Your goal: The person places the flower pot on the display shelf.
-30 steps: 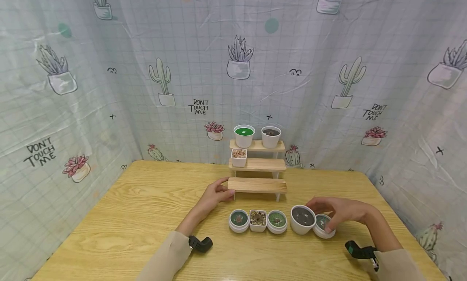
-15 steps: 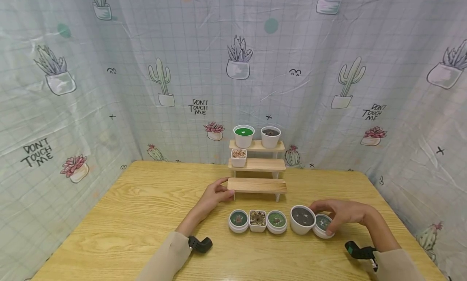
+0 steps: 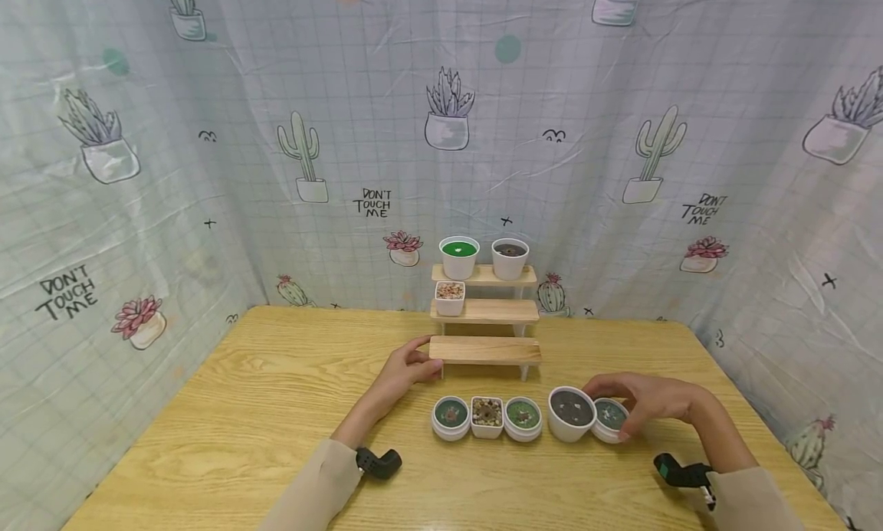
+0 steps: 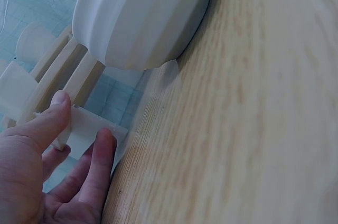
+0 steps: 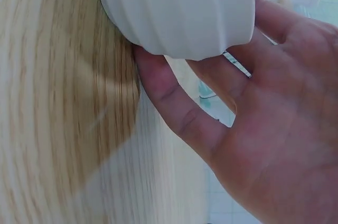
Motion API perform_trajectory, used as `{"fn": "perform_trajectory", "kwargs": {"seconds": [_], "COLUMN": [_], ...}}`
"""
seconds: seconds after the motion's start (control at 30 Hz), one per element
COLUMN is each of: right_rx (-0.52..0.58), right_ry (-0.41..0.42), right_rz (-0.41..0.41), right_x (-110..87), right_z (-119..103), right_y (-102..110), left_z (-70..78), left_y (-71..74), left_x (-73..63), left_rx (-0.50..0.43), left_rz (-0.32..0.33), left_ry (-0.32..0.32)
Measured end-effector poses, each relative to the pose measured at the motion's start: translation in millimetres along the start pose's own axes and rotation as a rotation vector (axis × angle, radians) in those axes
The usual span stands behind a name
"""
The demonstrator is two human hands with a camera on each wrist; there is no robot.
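Observation:
A three-step plant stand with pale wooden boards (image 3: 485,350) and white legs stands near the table's middle. At its left end my left hand (image 3: 407,368) grips the lowest step, thumb (image 4: 53,115) at the board and fingers by the white leg (image 4: 87,129). To the right, my right hand (image 3: 651,401) holds a small round white pot (image 3: 610,416) with a dark green top between thumb and fingers. In the right wrist view, fingers curl under and around this ribbed pot (image 5: 177,10). A taller white pot (image 3: 572,416) with a dark grey top stands against its left side.
A round pot (image 3: 451,418), a square pot (image 3: 487,417) with pebbles and another round pot (image 3: 523,419) form a row before the stand. Two pots, one green-topped (image 3: 459,257) and one grey-topped (image 3: 510,258), occupy the top step. A square pot (image 3: 451,298) sits on the middle one.
The right thumb and fingers have closed in on the small round pot, which has shifted slightly up in the head view. The left hand stays on the stand.

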State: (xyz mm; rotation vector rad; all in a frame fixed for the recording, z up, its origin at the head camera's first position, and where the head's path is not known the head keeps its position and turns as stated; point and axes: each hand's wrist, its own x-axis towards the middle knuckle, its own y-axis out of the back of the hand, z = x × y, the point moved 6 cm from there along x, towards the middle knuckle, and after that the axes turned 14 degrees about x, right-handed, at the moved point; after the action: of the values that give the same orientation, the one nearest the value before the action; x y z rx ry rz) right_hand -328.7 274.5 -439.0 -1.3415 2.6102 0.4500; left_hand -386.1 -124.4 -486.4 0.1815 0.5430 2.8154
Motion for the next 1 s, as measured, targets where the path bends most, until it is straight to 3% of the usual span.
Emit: {"fn": "perform_trajectory", "kwargs": {"seconds": [0.23, 0.67, 1.0], "right_rx": [-0.017, 0.059, 0.031], "right_ry": [-0.033, 0.065, 0.05], "right_rz": [0.006, -0.013, 0.052], "right_x": [-0.8, -2.6, -1.2], "right_z": [3.0, 13.0, 14.5], "right_y": [0.7, 8.9, 12.4], "left_z": [-0.4, 1.1, 1.0], "left_y": [0.6, 0.4, 0.3], "left_x": [-0.5, 0.0, -0.4], "left_rx": [0.02, -0.003, 0.006], "left_rz": [-0.015, 0.0, -0.004], "left_ry": [0.001, 0.01, 0.008]}}
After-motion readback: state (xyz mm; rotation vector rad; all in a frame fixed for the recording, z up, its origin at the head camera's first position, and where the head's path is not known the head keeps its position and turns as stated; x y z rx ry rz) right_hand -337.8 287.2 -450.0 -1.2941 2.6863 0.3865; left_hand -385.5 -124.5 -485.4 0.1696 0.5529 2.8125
